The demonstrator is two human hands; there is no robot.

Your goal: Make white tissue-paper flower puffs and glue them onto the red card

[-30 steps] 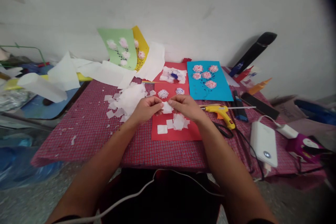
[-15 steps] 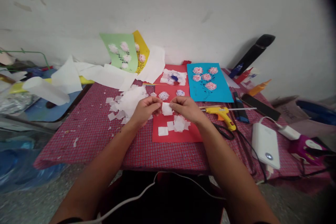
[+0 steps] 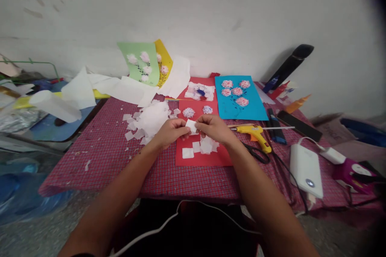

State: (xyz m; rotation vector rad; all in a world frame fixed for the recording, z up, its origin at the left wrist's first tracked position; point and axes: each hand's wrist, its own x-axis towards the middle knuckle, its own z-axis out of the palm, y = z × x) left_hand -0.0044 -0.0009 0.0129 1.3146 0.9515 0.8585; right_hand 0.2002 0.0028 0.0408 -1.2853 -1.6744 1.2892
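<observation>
While the left hand (image 3: 172,132) and right hand (image 3: 213,127) pinch a white paper square (image 3: 191,125) above the red sheet (image 3: 211,160), an uneven tug could tear it.

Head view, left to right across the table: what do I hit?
White paper roll → green card → left hand → held white paper square → right hand → yellow glue gun → white power bank → purple box.
</observation>
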